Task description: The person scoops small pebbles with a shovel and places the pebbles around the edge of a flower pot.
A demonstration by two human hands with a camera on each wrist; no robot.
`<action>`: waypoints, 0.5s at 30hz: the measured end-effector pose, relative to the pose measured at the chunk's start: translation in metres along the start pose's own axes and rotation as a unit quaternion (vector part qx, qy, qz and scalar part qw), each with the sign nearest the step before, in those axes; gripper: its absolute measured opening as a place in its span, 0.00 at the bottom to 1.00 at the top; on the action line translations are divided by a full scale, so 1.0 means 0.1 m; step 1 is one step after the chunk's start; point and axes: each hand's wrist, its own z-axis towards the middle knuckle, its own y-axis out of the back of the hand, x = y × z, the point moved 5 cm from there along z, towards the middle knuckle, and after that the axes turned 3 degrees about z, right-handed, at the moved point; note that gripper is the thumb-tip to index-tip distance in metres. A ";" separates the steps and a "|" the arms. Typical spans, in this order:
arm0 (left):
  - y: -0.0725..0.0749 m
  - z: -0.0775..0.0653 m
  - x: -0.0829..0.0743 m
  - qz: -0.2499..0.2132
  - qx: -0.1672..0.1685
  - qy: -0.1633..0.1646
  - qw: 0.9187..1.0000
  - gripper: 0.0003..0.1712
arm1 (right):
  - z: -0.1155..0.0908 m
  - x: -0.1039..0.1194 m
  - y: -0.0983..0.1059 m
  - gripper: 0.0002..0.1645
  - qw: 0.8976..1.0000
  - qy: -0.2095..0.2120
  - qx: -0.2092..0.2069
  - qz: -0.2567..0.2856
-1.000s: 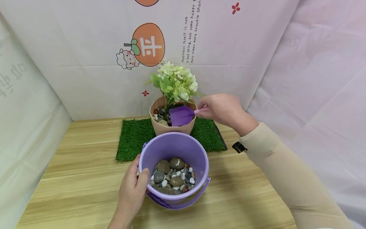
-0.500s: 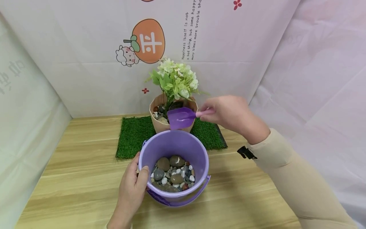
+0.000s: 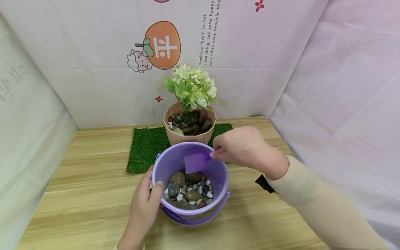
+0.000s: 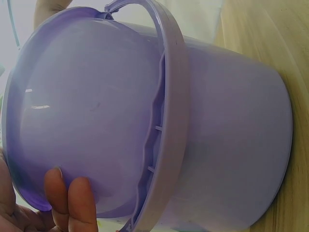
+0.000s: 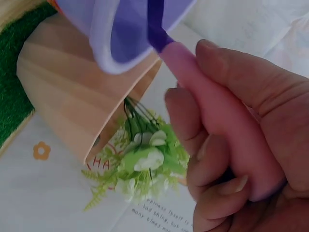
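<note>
My left hand (image 3: 145,199) grips the rim of a purple bucket (image 3: 159,177) at its left side, thumb over the edge. In the left wrist view its fingertips (image 4: 82,198) lie against the bucket's outer wall. Stones (image 3: 193,195) of mixed sizes and colours lie at the bucket's bottom. My right hand (image 3: 243,147) holds a toy shovel (image 3: 195,162) with a purple blade and a pink handle (image 5: 227,121), fingers curled round the handle. The blade hangs inside the bucket's upper part, above the stones. No stones are visible on it. Behind the bucket stands a beige flowerpot (image 3: 189,139).
White-green flowers (image 3: 195,86) rise from the pot among pebbles and larger dark stones (image 3: 192,118). The pot stands on a green turf mat (image 3: 145,149) on a wooden table (image 3: 93,180). A printed white cloth (image 3: 103,97) hangs behind, with cloth on both sides.
My right hand has brought the shovel from over the flowerpot toward me and down into the bucket's mouth. The dark stones in the pot are now uncovered. My left hand stays on the rim.
</note>
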 end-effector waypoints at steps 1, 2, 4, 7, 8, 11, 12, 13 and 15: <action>0.00 0.00 0.00 -0.001 0.000 -0.001 1.000 0.31 | 0.00 0.02 -0.03 0.10 1.000 -0.009 0.020 0.000; 0.00 0.00 0.00 -0.002 0.000 -0.002 1.000 0.31 | -0.01 0.04 -0.06 0.10 0.999 -0.018 0.040 0.000; -0.01 0.01 0.00 -0.003 -0.001 -0.005 1.000 0.31 | -0.02 0.08 -0.11 0.11 0.997 -0.030 0.070 -0.006; -0.01 0.01 0.00 -0.001 -0.004 -0.012 1.000 0.31 | -0.04 0.14 -0.18 0.15 0.993 -0.048 0.112 -0.006; -0.01 0.01 -0.01 0.000 -0.004 -0.014 1.000 0.31 | -0.05 0.16 -0.20 0.17 0.992 -0.049 0.120 -0.007; 0.00 0.01 -0.01 0.003 -0.005 -0.015 1.000 0.31 | -0.05 0.22 -0.26 0.22 0.989 -0.055 0.139 0.000; 0.00 0.01 -0.01 0.002 -0.005 -0.014 1.000 0.31 | -0.05 0.24 -0.27 0.23 0.987 -0.058 0.147 0.001; 0.00 0.01 -0.01 0.002 -0.004 -0.013 1.000 0.31 | -0.04 0.26 -0.29 0.24 0.986 -0.061 0.154 0.000; 0.00 0.01 -0.01 0.001 -0.004 -0.012 1.000 0.31 | -0.03 0.29 -0.32 0.25 0.983 -0.069 0.170 -0.005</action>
